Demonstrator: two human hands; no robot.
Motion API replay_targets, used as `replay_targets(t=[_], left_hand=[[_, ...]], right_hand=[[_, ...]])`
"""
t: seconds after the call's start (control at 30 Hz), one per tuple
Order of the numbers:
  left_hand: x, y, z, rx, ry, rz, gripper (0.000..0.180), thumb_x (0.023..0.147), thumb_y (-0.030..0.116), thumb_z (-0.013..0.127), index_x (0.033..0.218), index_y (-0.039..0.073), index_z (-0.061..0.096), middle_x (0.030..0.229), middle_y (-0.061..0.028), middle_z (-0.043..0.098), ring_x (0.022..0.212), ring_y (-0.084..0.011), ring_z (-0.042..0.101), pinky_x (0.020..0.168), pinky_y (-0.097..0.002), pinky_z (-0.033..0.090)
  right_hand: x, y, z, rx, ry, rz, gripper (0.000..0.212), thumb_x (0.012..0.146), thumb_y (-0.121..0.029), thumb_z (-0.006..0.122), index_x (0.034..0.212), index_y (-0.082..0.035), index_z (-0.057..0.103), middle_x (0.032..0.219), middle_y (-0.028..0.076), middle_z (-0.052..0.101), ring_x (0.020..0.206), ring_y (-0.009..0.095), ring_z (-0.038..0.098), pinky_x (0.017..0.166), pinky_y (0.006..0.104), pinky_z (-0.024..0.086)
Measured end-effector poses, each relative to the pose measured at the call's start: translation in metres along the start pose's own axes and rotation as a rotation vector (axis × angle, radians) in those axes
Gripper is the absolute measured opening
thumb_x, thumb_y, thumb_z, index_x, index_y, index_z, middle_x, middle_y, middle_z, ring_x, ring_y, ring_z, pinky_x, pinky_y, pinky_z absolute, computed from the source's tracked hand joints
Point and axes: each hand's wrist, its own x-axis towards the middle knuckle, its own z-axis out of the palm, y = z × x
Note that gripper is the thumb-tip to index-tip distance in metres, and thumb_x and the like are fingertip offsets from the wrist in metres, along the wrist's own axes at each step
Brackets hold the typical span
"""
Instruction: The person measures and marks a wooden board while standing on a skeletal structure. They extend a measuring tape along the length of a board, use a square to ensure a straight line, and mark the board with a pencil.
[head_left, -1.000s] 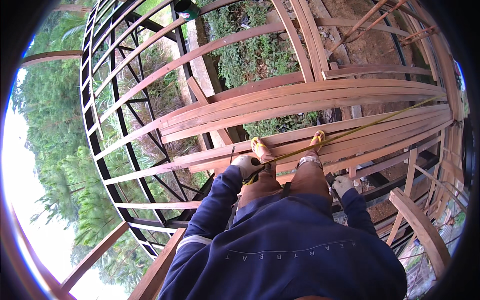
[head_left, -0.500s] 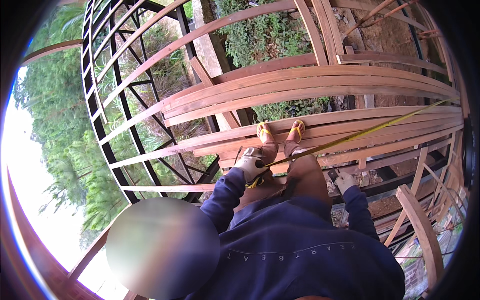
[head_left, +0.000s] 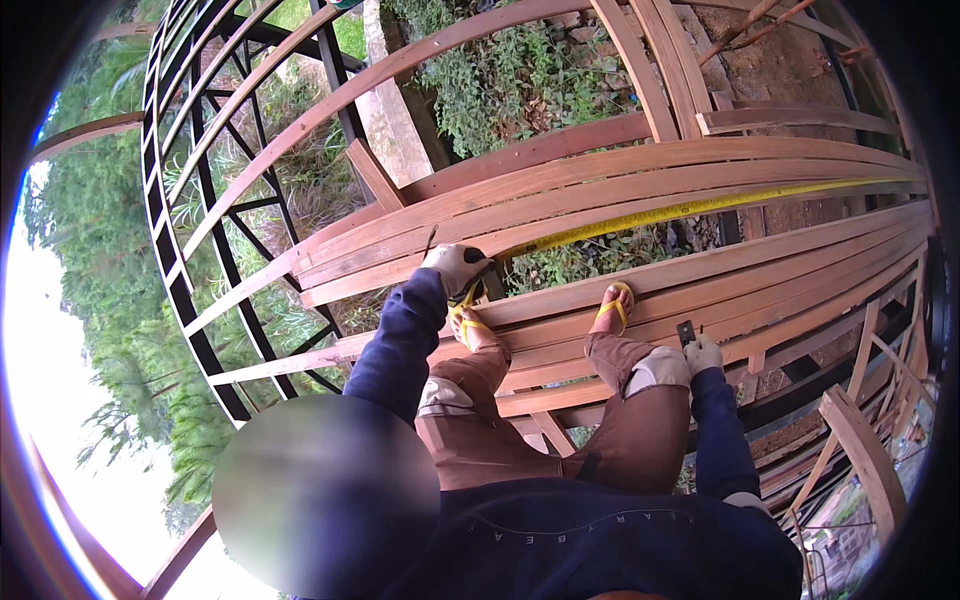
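My left hand (head_left: pixel 458 268), in a pale glove, is closed around a tape measure (head_left: pixel 468 293), its case mostly hidden by the fingers. A thin dark stick (head_left: pixel 432 240) pokes up from that hand; I cannot tell its kind. The yellow tape blade (head_left: pixel 640 217) stretches far to the right along the near edge of the far group of wooden boards (head_left: pixel 590 200). By my right knee, my gloved right hand (head_left: pixel 704 353) is closed on a small dark flat tool (head_left: pixel 686 333), its kind unclear.
My feet in yellow sandals (head_left: pixel 612 306) stand on the near boards (head_left: pixel 640 290). A gap between the board groups shows plants below (head_left: pixel 590 250). Black metal trusses (head_left: pixel 215 230) rise on the left. A curved-looking timber (head_left: pixel 865 455) stands at the right.
My left hand has moved forward and left with the tape measure, bringing the blade alongside the far boards. My right hand has moved slightly forward. My knees are now bent further apart.
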Motion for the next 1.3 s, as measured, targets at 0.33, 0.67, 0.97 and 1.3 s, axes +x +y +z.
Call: replay_targets(t=[0.33, 0.67, 0.97, 1.3], left_hand=[[0.188, -0.166, 0.011, 0.106, 0.298, 0.088, 0.034, 0.086, 0.038, 0.061, 0.087, 0.005, 0.071, 0.071, -0.0135, 0.068, 0.065, -0.0275, 0.065, 0.064, -0.0366, 0.051], [0.240, -0.221, 0.018, 0.102, 0.253, 0.037, 0.038, 0.088, 0.042, 0.058, 0.084, 0.007, 0.072, 0.072, -0.0141, 0.067, 0.065, -0.0268, 0.065, 0.065, -0.0365, 0.051], [0.232, -0.249, 0.013, 0.147, 0.348, -0.076, 0.041, 0.087, 0.043, 0.058, 0.082, 0.004, 0.071, 0.073, -0.0161, 0.067, 0.068, -0.0290, 0.065, 0.068, -0.0378, 0.051], [0.214, -0.282, 0.002, 0.116, 0.368, -0.175, 0.039, 0.087, 0.041, 0.057, 0.086, 0.006, 0.072, 0.081, -0.0171, 0.068, 0.078, -0.0334, 0.066, 0.076, -0.0402, 0.052]], right_hand=[[0.158, 0.036, 0.158, 1.091, 0.366, 0.601, 0.012, 0.087, -0.016, 0.048, 0.086, -0.005, 0.050, 0.064, 0.006, 0.051, 0.046, 0.020, 0.055, 0.039, 0.0324, 0.046], [0.205, 0.069, 0.202, 1.130, 0.628, 0.772, 0.023, 0.084, -0.019, 0.054, 0.099, -0.001, 0.053, 0.080, 0.014, 0.060, 0.060, 0.026, 0.062, 0.054, 0.0372, 0.052], [0.201, 0.069, 0.205, 1.085, 0.645, 0.780, 0.027, 0.084, -0.019, 0.054, 0.104, -0.001, 0.053, 0.084, 0.015, 0.060, 0.065, 0.027, 0.062, 0.058, 0.0377, 0.053], [0.213, 0.065, 0.204, 0.987, 0.649, 0.753, 0.031, 0.084, -0.019, 0.055, 0.110, -0.002, 0.052, 0.089, 0.015, 0.061, 0.071, 0.028, 0.063, 0.064, 0.0382, 0.053]])
